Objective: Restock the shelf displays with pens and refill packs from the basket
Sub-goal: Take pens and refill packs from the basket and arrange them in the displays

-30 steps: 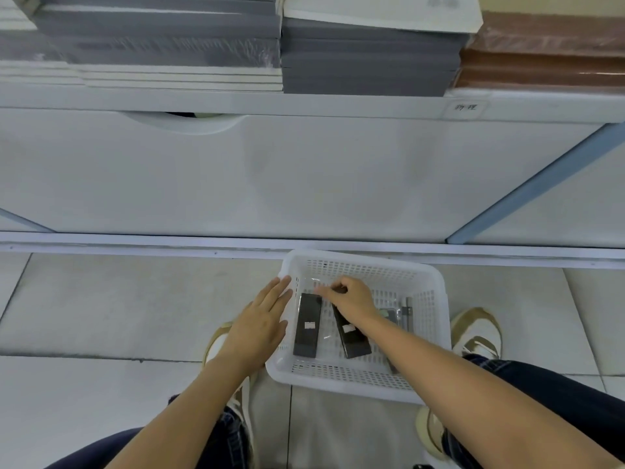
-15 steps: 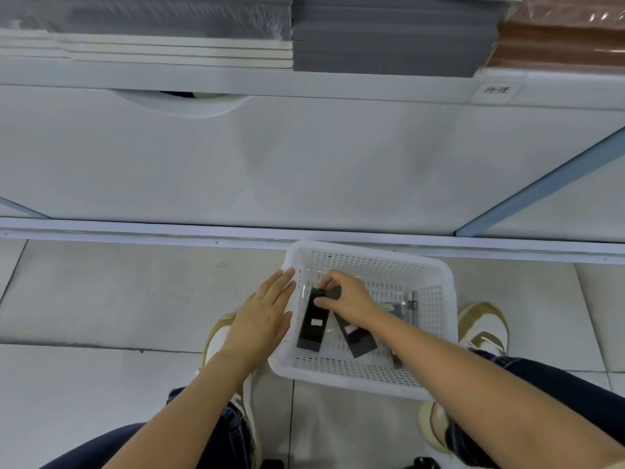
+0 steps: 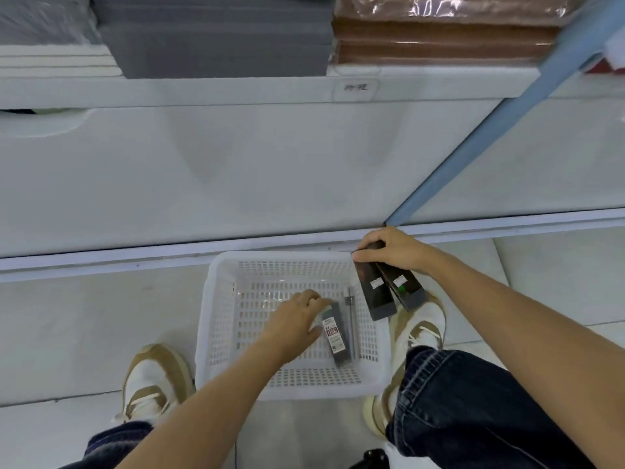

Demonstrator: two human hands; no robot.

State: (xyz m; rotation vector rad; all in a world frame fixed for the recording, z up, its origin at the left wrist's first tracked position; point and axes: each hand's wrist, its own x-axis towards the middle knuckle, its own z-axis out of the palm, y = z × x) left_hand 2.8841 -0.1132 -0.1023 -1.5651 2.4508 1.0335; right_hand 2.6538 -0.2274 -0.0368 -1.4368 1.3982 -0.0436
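Observation:
A white perforated basket sits on the floor between my feet. My right hand is raised over the basket's far right corner and grips two dark refill packs by their top ends, so that they hang down fanned apart. My left hand reaches into the basket, its fingers touching the top of a grey pack with a red and white label. A thin pen lies beside that pack on the basket floor.
A white shelf front rises just beyond the basket, with a blue upright at the right. Stacks of grey and brown wrapped notebooks fill the shelf above. My shoes flank the basket on the tiled floor.
My right hand lifted the two dark packs out of the basket and up to its far right corner. My left hand left the basket's rim and reached inside to the labelled pack.

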